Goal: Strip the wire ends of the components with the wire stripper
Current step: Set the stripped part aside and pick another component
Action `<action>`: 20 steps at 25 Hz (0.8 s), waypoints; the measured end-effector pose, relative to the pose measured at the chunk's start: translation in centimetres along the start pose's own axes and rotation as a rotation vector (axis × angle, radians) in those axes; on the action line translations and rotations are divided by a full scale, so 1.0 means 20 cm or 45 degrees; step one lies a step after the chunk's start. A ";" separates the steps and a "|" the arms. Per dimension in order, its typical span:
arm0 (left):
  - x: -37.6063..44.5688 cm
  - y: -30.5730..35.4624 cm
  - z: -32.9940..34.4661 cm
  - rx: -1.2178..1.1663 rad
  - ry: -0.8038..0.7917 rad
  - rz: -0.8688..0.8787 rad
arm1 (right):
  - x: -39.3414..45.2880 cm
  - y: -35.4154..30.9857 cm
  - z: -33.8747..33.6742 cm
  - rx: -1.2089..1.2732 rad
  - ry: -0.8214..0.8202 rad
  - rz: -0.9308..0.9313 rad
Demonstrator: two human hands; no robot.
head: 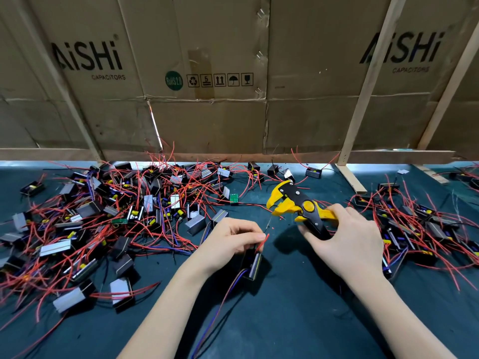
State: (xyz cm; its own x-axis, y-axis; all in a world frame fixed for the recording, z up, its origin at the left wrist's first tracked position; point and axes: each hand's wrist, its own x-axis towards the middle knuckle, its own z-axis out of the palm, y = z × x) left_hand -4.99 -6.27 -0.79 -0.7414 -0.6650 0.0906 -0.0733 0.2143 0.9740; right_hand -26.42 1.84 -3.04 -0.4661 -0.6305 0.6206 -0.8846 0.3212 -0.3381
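Two hands were over the dark green mat [298,307] and well apart — the left hand [233,239] curled round one black component [252,265], pinching its red wire [262,243] so the tip stood up toward the tool. The right hand [344,242] gripped the handles of the one yellow-and-black wire stripper [295,203], its head raised and pointing left, just beyond that wire's end. Two heaps flanked the action: a big pile of components [108,216] on the left — too many and too tangled to count — and a smaller pile [420,229] on the right. A cardboard wall [207,120] stood behind.
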 end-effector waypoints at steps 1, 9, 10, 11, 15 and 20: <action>0.00 0.00 -0.01 0.016 -0.011 -0.007 | 0.00 -0.01 -0.01 -0.006 -0.015 0.007; -0.02 -0.01 -0.06 0.093 -0.038 -0.023 | 0.00 -0.04 -0.04 0.255 -0.305 0.213; -0.03 -0.02 -0.06 0.111 -0.078 -0.022 | 0.02 -0.03 -0.05 0.337 -0.303 0.293; -0.04 -0.03 -0.05 0.113 -0.117 -0.014 | 0.03 -0.01 -0.07 0.417 -0.274 0.364; -0.02 -0.05 -0.01 -0.067 -0.025 -0.037 | 0.09 0.06 -0.13 0.692 -0.202 0.469; 0.01 -0.04 0.16 -0.125 -0.218 0.129 | 0.11 0.09 -0.12 0.969 -0.211 0.480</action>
State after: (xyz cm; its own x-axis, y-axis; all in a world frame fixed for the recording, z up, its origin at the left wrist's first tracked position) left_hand -7.20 -4.34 -2.12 -0.8448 -0.5103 0.1609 0.0668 0.1978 0.9780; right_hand -29.05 2.75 -0.49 -0.6662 -0.6909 0.2809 -0.3943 0.0065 -0.9190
